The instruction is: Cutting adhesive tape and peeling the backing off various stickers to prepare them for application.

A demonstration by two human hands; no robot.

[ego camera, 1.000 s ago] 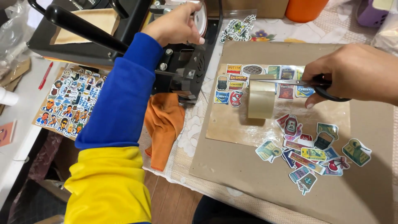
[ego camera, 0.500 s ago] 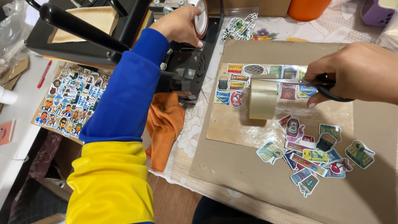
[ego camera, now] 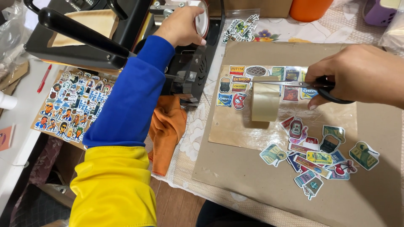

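Note:
My left hand [ego camera: 181, 27] reaches up in a blue and yellow sleeve and curls over a round white part [ego camera: 203, 21] on top of the black press machine [ego camera: 105, 46]. My right hand [ego camera: 357, 75] holds black-handled scissors [ego camera: 294, 84], with the blades pointing left just above a roll of clear tape [ego camera: 265, 101]. The roll stands on a tape-covered sheet of coloured stickers [ego camera: 235, 84], which lies on a brown cardboard board [ego camera: 378, 189]. Several cut-out stickers [ego camera: 320, 157] lie loose below my right hand.
An orange cloth [ego camera: 168, 130] hangs beside the press. On the white table to the left lie a printed sticker sheet [ego camera: 71, 105] and a red pen [ego camera: 44, 77]. An orange container [ego camera: 309, 8] and a purple object [ego camera: 381, 10] stand at the back edge.
Both hands keep their places. The scissors stay over the tape roll, and only the view shifts slightly.

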